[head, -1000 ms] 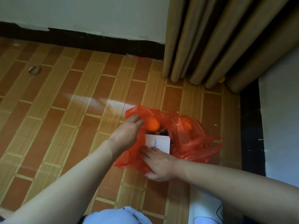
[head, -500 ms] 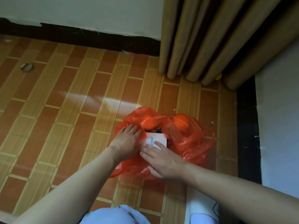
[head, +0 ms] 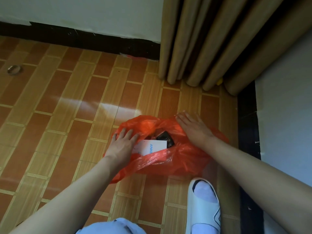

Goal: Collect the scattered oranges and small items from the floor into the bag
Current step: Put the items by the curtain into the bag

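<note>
A red plastic bag [head: 170,159] lies on the tiled floor in front of me. Through its mouth a white box with blue lettering [head: 152,146] and a small black item [head: 166,139] show. No orange is plainly visible; an orange bulge [head: 145,125] sits under the plastic at the bag's far side. My left hand [head: 122,143] rests flat on the bag's left edge, fingers straight, partly over the white box. My right hand [head: 192,128] lies flat on the bag's far right side, fingers extended.
A small metal ring [head: 14,69] lies on the floor at far left. Tan curtains [head: 219,44] hang at the back right, with a small yellow thing [head: 219,81] at their foot. A black baseboard [head: 249,132] runs along the right wall. My white slipper [head: 205,206] stands near the bag.
My right hand has moved from the white box across to the bag's far right side. My left hand stays on the bag's left edge. The orange seen earlier is now covered by plastic.
</note>
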Tool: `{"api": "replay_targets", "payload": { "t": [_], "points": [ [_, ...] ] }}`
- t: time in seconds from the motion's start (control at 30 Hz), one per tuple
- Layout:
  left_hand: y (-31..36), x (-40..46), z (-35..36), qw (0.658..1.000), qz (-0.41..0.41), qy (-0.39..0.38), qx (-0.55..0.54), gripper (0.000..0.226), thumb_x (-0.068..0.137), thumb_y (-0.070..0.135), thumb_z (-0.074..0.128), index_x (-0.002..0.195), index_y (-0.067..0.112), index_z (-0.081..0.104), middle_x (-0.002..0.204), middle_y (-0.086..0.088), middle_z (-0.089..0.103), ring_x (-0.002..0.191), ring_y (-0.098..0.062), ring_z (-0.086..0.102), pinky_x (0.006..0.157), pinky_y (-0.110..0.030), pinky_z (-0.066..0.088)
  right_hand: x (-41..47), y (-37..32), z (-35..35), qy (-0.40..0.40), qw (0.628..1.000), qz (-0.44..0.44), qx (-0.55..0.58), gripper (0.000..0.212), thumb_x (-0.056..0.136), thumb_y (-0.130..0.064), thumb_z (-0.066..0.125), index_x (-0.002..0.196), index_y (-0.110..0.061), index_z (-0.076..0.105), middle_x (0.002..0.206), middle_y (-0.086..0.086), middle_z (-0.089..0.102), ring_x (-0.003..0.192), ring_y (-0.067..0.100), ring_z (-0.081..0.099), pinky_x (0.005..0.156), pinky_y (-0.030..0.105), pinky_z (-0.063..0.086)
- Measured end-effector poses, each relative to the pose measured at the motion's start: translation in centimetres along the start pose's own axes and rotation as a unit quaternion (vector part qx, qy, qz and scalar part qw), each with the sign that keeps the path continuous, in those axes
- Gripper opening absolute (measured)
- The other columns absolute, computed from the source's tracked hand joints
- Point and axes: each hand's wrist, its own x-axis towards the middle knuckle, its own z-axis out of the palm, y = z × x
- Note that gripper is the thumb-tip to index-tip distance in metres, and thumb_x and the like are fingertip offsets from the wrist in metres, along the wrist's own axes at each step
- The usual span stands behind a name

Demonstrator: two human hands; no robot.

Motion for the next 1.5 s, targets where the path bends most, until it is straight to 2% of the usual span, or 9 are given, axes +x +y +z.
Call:
{"api": "replay_targets", "payload": {
  "t": [0.23,0.3,0.4,0.57,0.8,1.0,1.17,1.3,1.5],
  "points": [
    [1.2,0.0,-1.0,0.999,-0.009,0.009,-0.049,0.078,0.097,0.038,0.060,0.162,0.030,0.018,0.171,-0.004,0.014,0.159,-0.033,0.005,0.126,-0.060,0.013,-0.7,-0.2,-0.1,0.006,0.995,0.045,0.085,0.099,0.088,0.006,0.050,0.165,-0.020,-0.006,0.174,0.000,-0.008,0.158,0.020,-0.016,0.128,0.053,-0.002],
    [1.8,-0.1,-1.6,0.998,-0.002,0.021,-0.054,0.073,0.098,0.040,0.052,0.162,0.028,0.020,0.171,-0.006,0.016,0.158,-0.033,0.007,0.126,-0.060,0.014,-1.8,-1.7,-0.3,0.061,0.991,0.034,0.113,0.094,0.089,-0.008,0.053,0.166,-0.021,0.000,0.174,-0.001,-0.005,0.158,0.016,-0.016,0.128,0.052,-0.002],
    [2.3,-0.3,-1.9,0.998,0.016,0.020,-0.050,0.072,0.100,0.038,0.047,0.164,0.027,0.015,0.172,-0.005,0.013,0.159,-0.033,0.005,0.125,-0.059,0.013,-3.7,-5.0,0.8,0.117,0.986,-0.070,0.094,0.078,0.098,-0.039,0.045,0.166,-0.019,0.011,0.174,0.000,-0.001,0.159,0.017,-0.010,0.128,0.052,-0.003],
    [2.2,-0.8,-1.8,0.999,0.015,-0.014,-0.040,0.072,0.103,0.035,0.046,0.165,0.027,0.010,0.173,-0.003,0.007,0.159,-0.033,0.000,0.126,-0.060,0.013,-6.6,-7.7,5.8,0.056,0.986,-0.152,0.044,0.092,0.097,-0.062,0.047,0.166,-0.015,0.008,0.174,0.004,-0.006,0.159,0.020,-0.013,0.128,0.055,0.005],
    [3.1,-1.0,-2.3,0.999,0.033,-0.026,-0.025,0.073,0.103,0.051,0.041,0.165,0.027,0.011,0.172,-0.002,0.010,0.159,-0.033,0.004,0.125,-0.059,0.013,-8.3,-7.2,7.5,0.026,0.989,-0.147,0.024,0.094,0.096,-0.060,0.054,0.166,-0.017,0.007,0.173,0.005,-0.012,0.159,0.024,-0.010,0.126,0.057,0.012],
    [3.1,-1.1,-2.7,1.000,0.017,-0.001,-0.022,0.072,0.102,0.055,0.041,0.163,0.027,0.016,0.171,-0.002,0.014,0.158,-0.032,0.007,0.126,-0.060,0.013,-7.9,-7.9,4.6,0.109,0.973,-0.167,0.119,0.070,0.099,-0.048,0.051,0.159,-0.017,0.034,0.172,0.007,0.014,0.160,0.023,0.007,0.127,0.055,0.012],
    [3.6,-0.4,-4.8,0.998,0.004,0.052,-0.048,0.069,0.101,0.056,0.040,0.161,0.025,0.027,0.169,-0.004,0.023,0.157,-0.031,0.015,0.124,-0.062,0.017,-5.0,-5.1,0.5,0.164,0.971,-0.049,0.166,0.066,0.104,-0.045,0.045,0.163,-0.023,0.025,0.173,-0.002,0.008,0.160,0.014,-0.002,0.129,0.050,0.004],
    [4.1,1.1,-8.3,0.994,0.017,0.102,-0.044,0.067,0.100,0.057,0.041,0.159,0.026,0.032,0.167,-0.004,0.028,0.155,-0.031,0.022,0.122,-0.060,0.024,-2.4,0.4,-2.9,0.191,0.955,0.066,0.216,0.061,0.106,-0.044,0.043,0.162,-0.027,0.027,0.172,-0.001,0.016,0.159,0.016,0.007,0.129,0.047,0.007],
    [6.6,4.6,-14.4,0.989,0.057,0.137,-0.029,0.063,0.101,0.051,0.044,0.158,0.024,0.033,0.165,-0.004,0.032,0.152,-0.029,0.028,0.118,-0.055,0.033,0.5,8.8,-3.7,0.259,0.918,0.208,0.217,0.052,0.099,-0.029,0.053,0.149,-0.016,0.049,0.151,0.005,0.045,0.138,0.026,0.045,0.115,0.047,0.040]
  ]
}}
